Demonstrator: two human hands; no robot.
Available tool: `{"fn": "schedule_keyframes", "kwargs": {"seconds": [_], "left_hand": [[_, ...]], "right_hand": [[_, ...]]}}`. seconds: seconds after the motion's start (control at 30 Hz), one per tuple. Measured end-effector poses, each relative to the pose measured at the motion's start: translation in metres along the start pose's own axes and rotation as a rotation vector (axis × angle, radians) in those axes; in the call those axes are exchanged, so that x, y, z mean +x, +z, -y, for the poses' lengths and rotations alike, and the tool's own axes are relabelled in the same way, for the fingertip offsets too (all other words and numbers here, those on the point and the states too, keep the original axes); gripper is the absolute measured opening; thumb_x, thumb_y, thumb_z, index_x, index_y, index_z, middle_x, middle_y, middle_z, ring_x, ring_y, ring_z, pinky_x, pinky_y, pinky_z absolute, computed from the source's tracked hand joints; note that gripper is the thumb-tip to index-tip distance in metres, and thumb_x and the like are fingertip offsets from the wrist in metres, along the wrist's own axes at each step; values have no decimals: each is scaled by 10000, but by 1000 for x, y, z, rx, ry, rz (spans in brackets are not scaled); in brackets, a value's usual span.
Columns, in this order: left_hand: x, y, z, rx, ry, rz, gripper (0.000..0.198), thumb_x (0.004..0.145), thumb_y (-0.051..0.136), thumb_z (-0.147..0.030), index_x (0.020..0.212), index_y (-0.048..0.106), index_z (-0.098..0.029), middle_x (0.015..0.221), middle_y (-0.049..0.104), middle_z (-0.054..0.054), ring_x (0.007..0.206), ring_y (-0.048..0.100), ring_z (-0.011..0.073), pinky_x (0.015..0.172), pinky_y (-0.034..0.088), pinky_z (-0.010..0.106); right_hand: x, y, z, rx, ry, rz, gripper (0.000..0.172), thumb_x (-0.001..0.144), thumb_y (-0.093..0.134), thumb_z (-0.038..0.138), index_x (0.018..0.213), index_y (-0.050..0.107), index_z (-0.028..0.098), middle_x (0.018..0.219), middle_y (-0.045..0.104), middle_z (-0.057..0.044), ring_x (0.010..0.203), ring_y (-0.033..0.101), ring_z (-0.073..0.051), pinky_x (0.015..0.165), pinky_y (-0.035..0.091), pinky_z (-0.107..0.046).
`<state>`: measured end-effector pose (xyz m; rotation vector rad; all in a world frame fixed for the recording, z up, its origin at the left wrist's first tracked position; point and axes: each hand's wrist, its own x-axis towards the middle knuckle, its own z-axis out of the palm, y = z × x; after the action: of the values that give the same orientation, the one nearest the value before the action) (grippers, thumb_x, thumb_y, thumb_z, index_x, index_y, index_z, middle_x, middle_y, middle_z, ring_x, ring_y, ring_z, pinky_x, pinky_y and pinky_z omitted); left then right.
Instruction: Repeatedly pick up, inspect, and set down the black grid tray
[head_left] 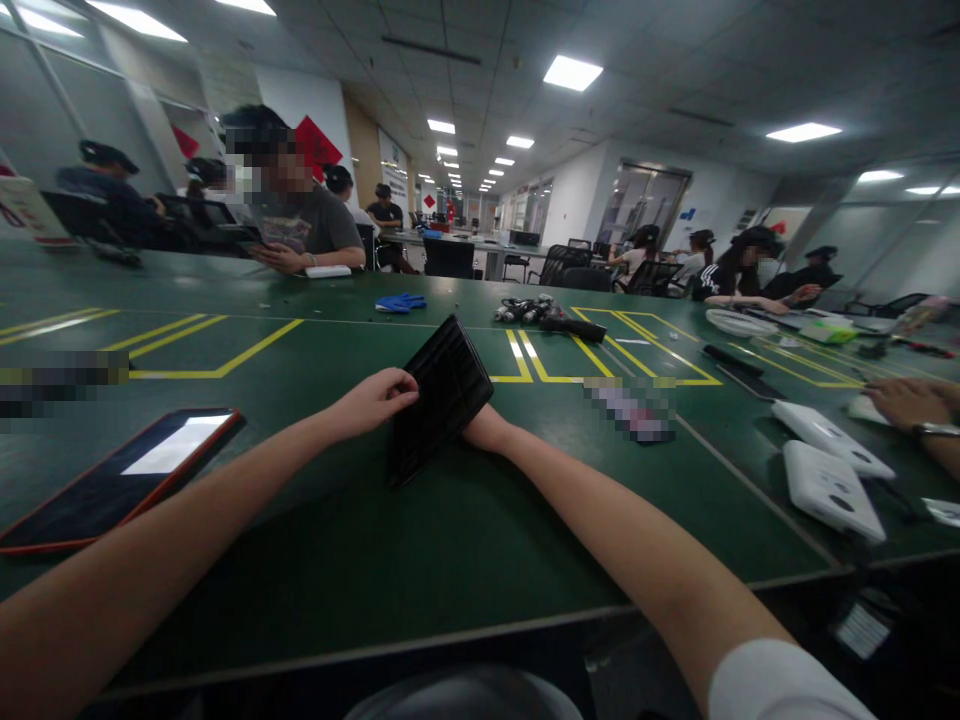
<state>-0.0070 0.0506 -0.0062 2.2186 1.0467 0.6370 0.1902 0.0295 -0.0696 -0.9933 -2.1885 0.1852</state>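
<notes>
A black wallet [448,395], with rows of what look like card slots facing me, stands tilted above the green table. Behind its lower right edge is my right hand [486,428], gripping it; most of those fingers are hidden by the wallet. My left hand [381,398] is closed in a pinch at the wallet's left side, thumb and fingertips against it. Whether a card sits between those fingertips is too small to tell.
An orange-edged tablet [112,490] lies at left. Blue gloves [400,303], a bundle of dark cables [544,315] and a blurred phone-like object [631,408] lie farther off. White devices [832,485] are at right, near another person's hands [911,405]. Across the table a person [296,215] holds a phone.
</notes>
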Motion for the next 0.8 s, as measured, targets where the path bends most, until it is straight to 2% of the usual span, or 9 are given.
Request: {"fn": "schedule_keyframes", "kwargs": {"seconds": [0.2, 0.3, 0.4, 0.57, 0.63, 0.7, 0.77, 0.8], "left_hand": [[-1, -2, -1, 9, 74, -3, 198, 685, 547, -348, 804, 542, -190, 699, 531, -5, 617, 498, 139, 561, 417, 269], [-2, 0, -2, -58, 49, -36, 194, 675, 564, -321, 813, 554, -185, 685, 530, -12, 590, 495, 132, 550, 423, 273], [-1, 4, -3, -255, -70, -38, 178, 660, 592, -273, 804, 558, -174, 649, 528, -19, 554, 496, 121, 522, 430, 266], [5, 4, -5, -904, -414, -141, 83, 651, 490, -87, 693, 488, -159, 626, 501, 5, 519, 493, 95, 441, 406, 211], [7, 1, -5, -1034, -510, -157, 97, 662, 443, -67, 663, 457, -163, 639, 495, 19, 519, 491, 91, 424, 396, 200], [6, 0, -4, -1022, -518, -154, 79, 678, 448, -89, 651, 445, -164, 631, 478, 15, 500, 466, 82, 391, 341, 185], [5, 1, -3, -863, -431, -131, 46, 680, 527, -152, 693, 484, -154, 611, 450, -12, 465, 404, 67, 365, 244, 177], [4, 2, -2, -740, -373, -110, 116, 668, 585, -201, 746, 518, -150, 609, 444, -25, 462, 384, 64, 370, 213, 181]], "right_hand": [[-1, 0, 0, -5, 20, 10, 288, 802, 515, 52, 999, 670, 194, 1146, 631, -66, 1170, 484, -227, 1028, 362, -437], [-1, 1, -2, -1, 7, -2, 282, 806, 520, 61, 1015, 665, 183, 1165, 620, -81, 1188, 471, -236, 1034, 354, -443], [0, 0, -1, 2, -1, -4, 275, 814, 530, 88, 1033, 655, 198, 1158, 625, -72, 1179, 483, -227, 1043, 344, -443], [1, -3, 3, -13, -25, 16, 280, 841, 496, 117, 1072, 633, 198, 1162, 624, -81, 1202, 476, -213, 1058, 329, -423], [1, -3, 3, -21, -29, 19, 279, 845, 488, 118, 1074, 631, 188, 1164, 622, -92, 1214, 467, -217, 1058, 328, -426], [1, -2, 1, -39, -23, 20, 273, 840, 493, 114, 1061, 638, 182, 1164, 621, -96, 1217, 465, -221, 1060, 326, -427], [1, 1, -2, -52, -14, 16, 286, 828, 506, 104, 1065, 639, 192, 1176, 618, -87, 1217, 464, -223, 1063, 320, -432], [1, 2, -3, -51, -13, 10, 302, 822, 513, 98, 1077, 636, 202, 1187, 613, -79, 1219, 462, -223, 1065, 318, -436]]}}
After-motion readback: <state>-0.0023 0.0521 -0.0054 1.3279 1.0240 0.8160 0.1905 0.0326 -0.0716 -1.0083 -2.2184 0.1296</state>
